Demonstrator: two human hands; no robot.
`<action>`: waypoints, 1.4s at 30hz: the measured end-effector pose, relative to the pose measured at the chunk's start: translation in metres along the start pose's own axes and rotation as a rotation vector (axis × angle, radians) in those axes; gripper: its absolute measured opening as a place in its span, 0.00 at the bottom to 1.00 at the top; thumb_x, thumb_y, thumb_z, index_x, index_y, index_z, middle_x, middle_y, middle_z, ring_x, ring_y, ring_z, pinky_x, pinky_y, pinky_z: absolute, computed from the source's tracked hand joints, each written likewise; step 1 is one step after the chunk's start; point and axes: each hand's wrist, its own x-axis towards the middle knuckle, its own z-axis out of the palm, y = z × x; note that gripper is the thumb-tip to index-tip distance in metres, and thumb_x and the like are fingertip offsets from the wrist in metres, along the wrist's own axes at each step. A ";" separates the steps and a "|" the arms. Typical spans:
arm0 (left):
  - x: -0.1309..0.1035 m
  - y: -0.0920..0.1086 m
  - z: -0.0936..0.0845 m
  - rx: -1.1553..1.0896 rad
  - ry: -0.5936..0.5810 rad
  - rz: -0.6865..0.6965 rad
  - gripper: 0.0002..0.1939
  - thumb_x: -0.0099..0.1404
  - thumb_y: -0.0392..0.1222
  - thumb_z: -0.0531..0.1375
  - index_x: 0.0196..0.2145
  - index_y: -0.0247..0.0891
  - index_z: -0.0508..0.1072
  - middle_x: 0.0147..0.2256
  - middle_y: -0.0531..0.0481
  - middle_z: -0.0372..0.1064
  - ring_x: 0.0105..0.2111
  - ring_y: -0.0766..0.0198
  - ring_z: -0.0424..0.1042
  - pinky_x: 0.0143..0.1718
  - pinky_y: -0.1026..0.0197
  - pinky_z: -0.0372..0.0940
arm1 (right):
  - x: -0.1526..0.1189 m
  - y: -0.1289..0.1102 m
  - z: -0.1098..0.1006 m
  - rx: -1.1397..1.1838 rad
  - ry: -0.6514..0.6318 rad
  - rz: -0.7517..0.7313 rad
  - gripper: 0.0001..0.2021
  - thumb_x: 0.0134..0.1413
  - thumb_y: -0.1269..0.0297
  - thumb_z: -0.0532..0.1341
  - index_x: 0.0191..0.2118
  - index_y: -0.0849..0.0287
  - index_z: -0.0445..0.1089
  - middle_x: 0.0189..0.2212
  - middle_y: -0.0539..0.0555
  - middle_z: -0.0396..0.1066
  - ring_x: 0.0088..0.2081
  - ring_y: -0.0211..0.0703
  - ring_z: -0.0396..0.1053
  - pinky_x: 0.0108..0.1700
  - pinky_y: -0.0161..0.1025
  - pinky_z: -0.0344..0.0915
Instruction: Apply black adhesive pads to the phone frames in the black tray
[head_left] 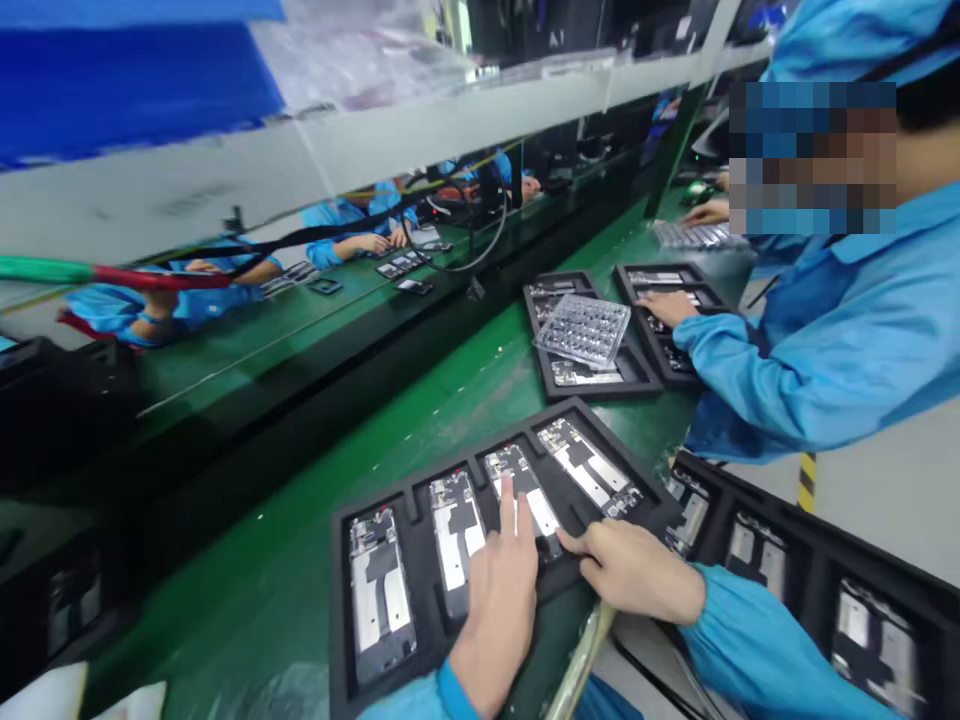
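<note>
A black foam tray (416, 575) holds several opened phone bodies with bare circuit boards and silver plates. My left hand (506, 590) lies over the third phone body from the left (536, 495), its index and middle fingers stretched along the silver plate. At the lower right end of that phone body, my right hand (634, 565) points its index finger onto the edge, other fingers curled, with nothing visible in its grasp. To the left lie a second phone body (454, 525) and a first one (379, 585). Another phone body (585, 465) rests in the rightmost slot.
A second black tray (802, 590) with phone bodies sits at right. Farther back, a clear blister tray (583, 330) lies across a black tray (641, 375). A co-worker's hand (667, 308) reaches into another tray (679, 365). A shelf (420, 125) hangs above the green bench (300, 510).
</note>
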 end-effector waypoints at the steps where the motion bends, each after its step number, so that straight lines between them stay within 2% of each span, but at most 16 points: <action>1: -0.014 -0.011 0.003 -0.063 0.051 -0.004 0.37 0.62 0.23 0.49 0.68 0.35 0.56 0.70 0.33 0.50 0.48 0.53 0.78 0.44 0.55 0.73 | -0.002 0.001 0.002 0.043 0.036 0.011 0.21 0.61 0.72 0.53 0.53 0.59 0.78 0.41 0.62 0.80 0.46 0.58 0.78 0.47 0.46 0.69; 3: -0.048 -0.037 0.006 -0.258 0.191 -0.137 0.27 0.68 0.31 0.49 0.64 0.36 0.63 0.61 0.36 0.68 0.53 0.51 0.75 0.50 0.53 0.71 | -0.007 -0.002 0.010 0.184 0.133 0.038 0.21 0.64 0.68 0.51 0.56 0.59 0.75 0.41 0.61 0.81 0.45 0.56 0.78 0.48 0.47 0.69; 5: -0.086 -0.066 0.005 -0.431 0.281 -0.382 0.19 0.73 0.44 0.47 0.55 0.40 0.69 0.48 0.39 0.79 0.46 0.48 0.79 0.45 0.51 0.71 | -0.012 -0.013 0.018 0.427 0.182 0.057 0.23 0.69 0.58 0.48 0.50 0.61 0.78 0.31 0.58 0.80 0.35 0.53 0.79 0.42 0.45 0.71; 7: -0.125 -0.088 0.002 -0.562 0.375 -0.583 0.18 0.73 0.53 0.47 0.49 0.42 0.70 0.43 0.41 0.80 0.44 0.46 0.79 0.44 0.50 0.70 | -0.016 -0.034 0.023 0.725 0.200 0.053 0.30 0.69 0.45 0.45 0.41 0.61 0.79 0.25 0.56 0.78 0.29 0.50 0.77 0.34 0.42 0.71; 9: -0.162 -0.100 0.000 -0.663 0.516 -0.744 0.19 0.73 0.55 0.47 0.51 0.43 0.67 0.46 0.41 0.79 0.48 0.46 0.77 0.47 0.49 0.69 | -0.017 -0.061 0.022 0.915 0.242 0.049 0.36 0.65 0.34 0.46 0.35 0.60 0.79 0.27 0.58 0.79 0.31 0.51 0.77 0.33 0.41 0.72; 11: -0.193 -0.104 0.003 -0.713 0.652 -0.857 0.20 0.74 0.54 0.46 0.55 0.42 0.65 0.49 0.40 0.77 0.50 0.49 0.76 0.49 0.50 0.68 | -0.013 -0.092 0.015 0.929 0.305 0.022 0.38 0.59 0.28 0.48 0.29 0.58 0.77 0.25 0.58 0.78 0.30 0.51 0.77 0.33 0.42 0.72; 13: -0.217 -0.107 0.014 -0.714 0.721 -0.910 0.19 0.75 0.51 0.45 0.54 0.40 0.66 0.46 0.41 0.77 0.46 0.52 0.77 0.47 0.52 0.68 | 0.000 -0.124 0.008 0.880 0.327 -0.045 0.38 0.56 0.24 0.48 0.25 0.56 0.75 0.18 0.55 0.72 0.23 0.48 0.73 0.30 0.41 0.70; 15: -0.236 -0.112 0.030 -0.702 0.750 -0.946 0.18 0.75 0.50 0.44 0.49 0.39 0.67 0.40 0.43 0.77 0.38 0.55 0.78 0.41 0.55 0.69 | 0.019 -0.161 0.005 0.898 0.288 -0.141 0.39 0.55 0.23 0.49 0.26 0.57 0.74 0.15 0.53 0.71 0.21 0.46 0.71 0.27 0.39 0.69; 18: -0.259 -0.120 0.058 -0.647 0.755 -1.000 0.16 0.76 0.49 0.46 0.46 0.39 0.69 0.35 0.44 0.78 0.32 0.56 0.79 0.33 0.58 0.68 | 0.050 -0.223 0.018 0.982 0.102 -0.331 0.37 0.55 0.24 0.52 0.31 0.59 0.74 0.21 0.56 0.76 0.25 0.47 0.76 0.30 0.38 0.71; 22: -0.276 -0.129 0.085 -0.424 0.617 -1.039 0.14 0.75 0.40 0.47 0.47 0.39 0.72 0.38 0.43 0.80 0.35 0.54 0.81 0.33 0.59 0.70 | 0.076 -0.292 0.065 0.945 -0.159 -0.596 0.30 0.59 0.32 0.56 0.33 0.59 0.70 0.24 0.56 0.78 0.28 0.47 0.78 0.31 0.38 0.72; 25: -0.279 -0.135 0.094 -0.277 0.486 -1.047 0.18 0.74 0.34 0.49 0.55 0.39 0.72 0.51 0.41 0.76 0.38 0.56 0.81 0.33 0.60 0.73 | 0.082 -0.318 0.100 0.863 -0.249 -0.700 0.24 0.65 0.39 0.55 0.34 0.58 0.70 0.26 0.55 0.79 0.30 0.47 0.78 0.35 0.39 0.73; 28: -0.276 -0.142 0.097 -0.175 0.410 -1.039 0.25 0.72 0.32 0.51 0.63 0.44 0.68 0.68 0.44 0.59 0.41 0.59 0.80 0.28 0.62 0.74 | 0.085 -0.327 0.119 0.808 -0.261 -0.752 0.20 0.67 0.45 0.55 0.36 0.56 0.71 0.28 0.53 0.79 0.34 0.48 0.79 0.39 0.40 0.72; 31: -0.268 -0.150 0.096 -0.131 0.340 -1.006 0.29 0.71 0.31 0.53 0.67 0.45 0.63 0.71 0.48 0.48 0.39 0.60 0.80 0.25 0.62 0.74 | 0.089 -0.329 0.125 0.772 -0.247 -0.772 0.16 0.68 0.48 0.55 0.37 0.54 0.71 0.29 0.52 0.79 0.35 0.49 0.79 0.40 0.41 0.71; 39: -0.251 -0.170 0.101 -0.164 0.283 -0.947 0.31 0.68 0.26 0.52 0.67 0.42 0.63 0.69 0.46 0.54 0.42 0.56 0.80 0.33 0.58 0.77 | 0.096 -0.330 0.132 0.798 -0.256 -0.745 0.19 0.66 0.45 0.57 0.36 0.54 0.73 0.29 0.53 0.79 0.34 0.51 0.80 0.38 0.42 0.73; 41: -0.250 -0.174 0.102 -0.243 0.325 -0.942 0.31 0.67 0.24 0.52 0.65 0.42 0.66 0.68 0.44 0.57 0.42 0.54 0.80 0.32 0.57 0.77 | 0.096 -0.330 0.133 0.839 -0.253 -0.724 0.21 0.65 0.42 0.57 0.37 0.56 0.74 0.30 0.54 0.80 0.33 0.52 0.80 0.38 0.43 0.74; 42: -0.249 -0.175 0.101 -0.305 0.391 -0.949 0.29 0.68 0.25 0.52 0.64 0.42 0.68 0.66 0.44 0.61 0.43 0.53 0.80 0.33 0.57 0.76 | 0.094 -0.330 0.132 0.858 -0.247 -0.715 0.23 0.64 0.40 0.57 0.38 0.57 0.74 0.30 0.56 0.80 0.33 0.52 0.80 0.37 0.43 0.75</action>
